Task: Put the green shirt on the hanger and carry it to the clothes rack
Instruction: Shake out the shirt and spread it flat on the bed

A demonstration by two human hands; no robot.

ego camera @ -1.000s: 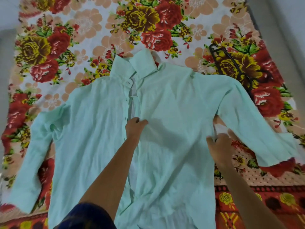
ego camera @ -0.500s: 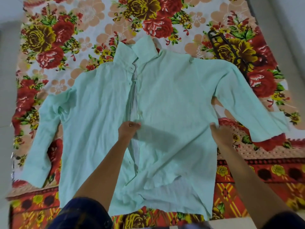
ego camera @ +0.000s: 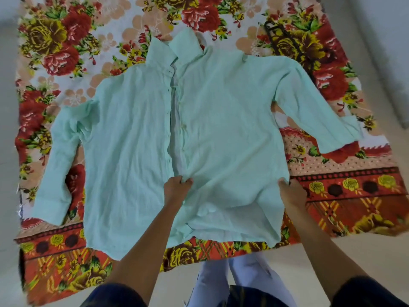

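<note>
Pale mint-green cotton, a long-sleeved collared shirt (ego camera: 132,156) lies face up and unbuttoned on the floral bedsheet (ego camera: 66,52) spread over the floor, collar toward twelve o'clock and hem toward six. As I judge it, the task has barely begun: the shirt is only laid out, and the black plastic hanger (ego camera: 294,48) sits untouched on the sheet at about one o'clock, just beside the shoulder on that side, partly tucked under the sleeve. Nothing is threaded into the collar yet, and no clothes rack shows anywhere, so hanging and carrying are both left.

My left hand (ego camera: 177,187) pinches the inner edge of the front panel on the three o'clock side at the open placket, fingers (ego camera: 187,181) curled round a fold of cloth. My right hand (ego camera: 292,191) grips that same panel's outer side seam at about four o'clock, fingers closed on the fabric.

Thin and crinkled, the cloth puckers between my two grips. Both sleeves spread outward, one toward eight o'clock, the other toward three. A whiter lining shows along the placket and at the hem.
</note>
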